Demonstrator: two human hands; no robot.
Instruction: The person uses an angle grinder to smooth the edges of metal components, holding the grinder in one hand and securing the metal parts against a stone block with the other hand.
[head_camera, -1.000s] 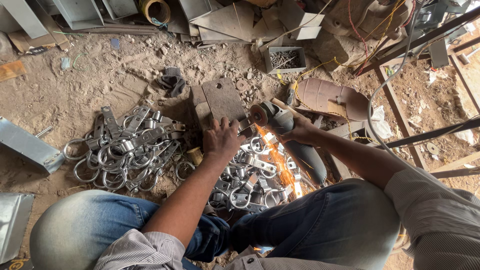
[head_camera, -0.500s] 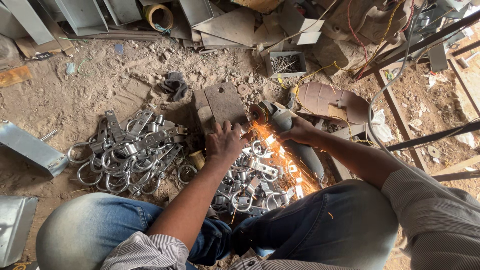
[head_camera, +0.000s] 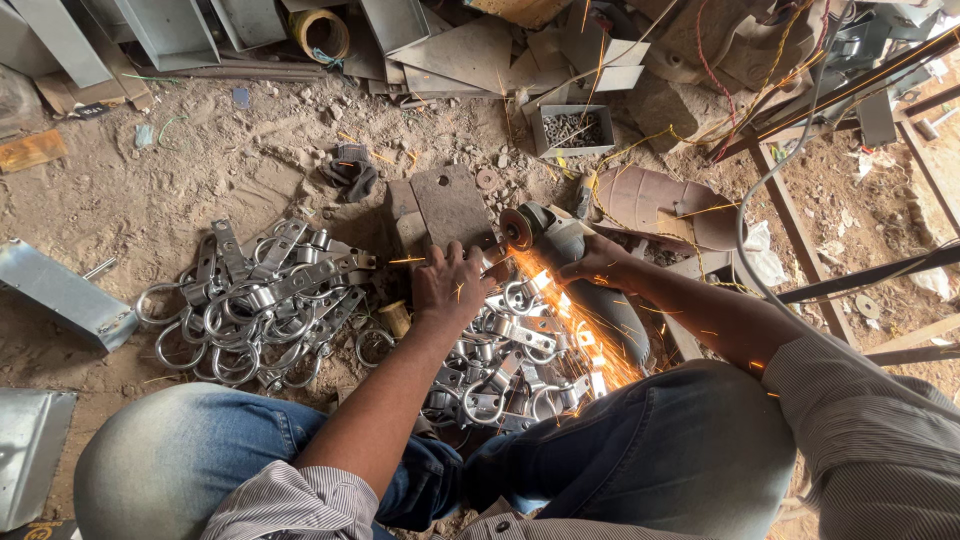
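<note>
At the frame's centre the right hand (head_camera: 598, 262) has its fingers wrapped around an angle grinder (head_camera: 560, 250) (sparks spray down toward the knees). Just left, the left hand (head_camera: 450, 285) presses closed fingers on a small metal piece, mostly hidden, against the steel block (head_camera: 450, 205).

The jeans (head_camera: 640, 450) are blue. The shirt sleeve (head_camera: 870, 440) is grey with thin stripes. On the left, the metal rings (head_camera: 250, 310) are shiny silver. The sparks (head_camera: 570, 320) are bright orange. The ground (head_camera: 130, 190) is sandy brown. Far off, the tape roll (head_camera: 320, 35) is yellow.
</note>
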